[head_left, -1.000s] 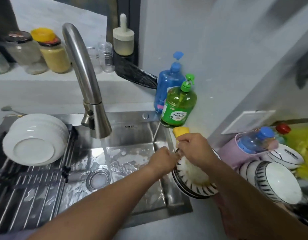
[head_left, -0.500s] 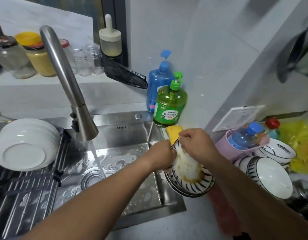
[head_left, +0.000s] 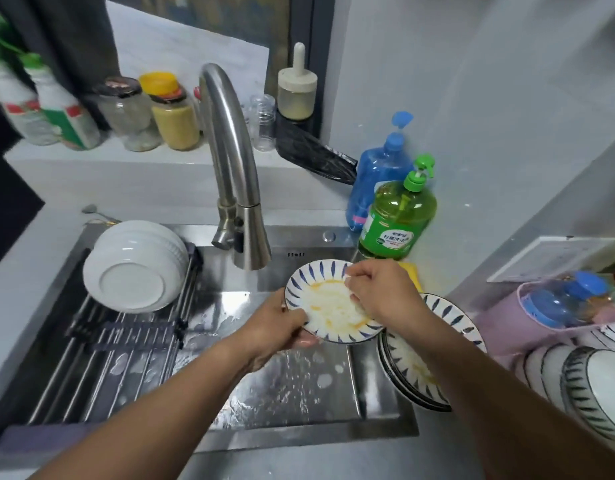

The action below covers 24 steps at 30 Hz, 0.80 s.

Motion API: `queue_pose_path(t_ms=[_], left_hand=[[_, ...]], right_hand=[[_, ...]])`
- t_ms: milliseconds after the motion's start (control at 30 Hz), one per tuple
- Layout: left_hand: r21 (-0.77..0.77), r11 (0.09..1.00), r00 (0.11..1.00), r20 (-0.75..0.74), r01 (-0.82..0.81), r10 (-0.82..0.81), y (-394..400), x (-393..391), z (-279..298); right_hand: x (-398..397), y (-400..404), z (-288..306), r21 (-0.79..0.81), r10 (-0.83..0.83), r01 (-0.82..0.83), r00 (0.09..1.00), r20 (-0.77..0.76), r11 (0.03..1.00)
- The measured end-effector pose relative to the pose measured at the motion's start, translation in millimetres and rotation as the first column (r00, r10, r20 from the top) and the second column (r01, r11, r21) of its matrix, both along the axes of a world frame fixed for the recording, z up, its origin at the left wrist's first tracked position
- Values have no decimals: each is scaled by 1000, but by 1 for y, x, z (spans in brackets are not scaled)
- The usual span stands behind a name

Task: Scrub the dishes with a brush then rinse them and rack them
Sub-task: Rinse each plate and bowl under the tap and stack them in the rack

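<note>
You're looking at a softly and evenly lit scene, neither harsh nor dim, with cool grey-blue walls. No lamp shows. The wet floor of the sink (head_left: 292,382) throws back bright patches of glare, and the curved faucet (head_left: 229,143) carries a long pale highlight. The far left edge falls into deep shadow. Your wide lens bends straight lines near the borders, so the wall at right leans. The bottles (head_left: 46,105) at upper left are smeared with blur; the centre reads soft, not crisp.

Grey wall (head_left: 472,98) standing behind tap (head_left: 229,150). Jars (head_left: 153,112) sitting on ledge (head_left: 160,157) left of tap. Dark window frame (head_left: 316,46) rising behind tap.
</note>
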<state>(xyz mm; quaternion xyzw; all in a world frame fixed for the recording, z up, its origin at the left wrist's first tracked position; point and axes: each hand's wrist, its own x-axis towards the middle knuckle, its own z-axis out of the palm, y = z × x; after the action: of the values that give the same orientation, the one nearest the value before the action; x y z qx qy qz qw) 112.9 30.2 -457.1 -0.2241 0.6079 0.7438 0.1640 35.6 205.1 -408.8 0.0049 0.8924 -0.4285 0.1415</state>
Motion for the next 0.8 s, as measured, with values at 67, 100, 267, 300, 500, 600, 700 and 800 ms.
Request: queue_pose_path(t_ms=[67, 100, 267, 300, 500, 600, 700, 800], left_hand=[[-11, 999, 998, 32, -53, 54, -20, 8, -3], [-25, 996, 995, 51, -87, 88, -29, 11, -5], [-151, 974, 985, 8, -167, 170, -72, 29, -14], [-168, 967, 981, -12, -191, 192, -78, 33, -14], [-33, 933, 933, -45, -357, 356, -99, 44, -32], [135, 910, 920, 54, -393, 389, -98, 43, -44], [256, 879, 913, 175, -403, 368, -92, 42, -45], [246, 897, 924, 209, -367, 321, -94, 40, -45]], right_hand=[[4, -17, -7, -2, 28, -28, 999, 40, 1000], [5, -24, -13, 21, 39, -40, 998, 43, 999], [13, -55, -46, 107, 44, -53, 996, 82, 993], [14, -60, -53, 114, 40, -48, 996, 77, 992], [18, -79, -70, 66, -1, -5, 996, 93, 998], [12, -87, -65, 28, 71, -74, 991, 111, 997], [4, -88, -59, 53, 104, -115, 979, 174, 992], [4, -83, -60, 27, 53, -65, 945, 323, 997]])
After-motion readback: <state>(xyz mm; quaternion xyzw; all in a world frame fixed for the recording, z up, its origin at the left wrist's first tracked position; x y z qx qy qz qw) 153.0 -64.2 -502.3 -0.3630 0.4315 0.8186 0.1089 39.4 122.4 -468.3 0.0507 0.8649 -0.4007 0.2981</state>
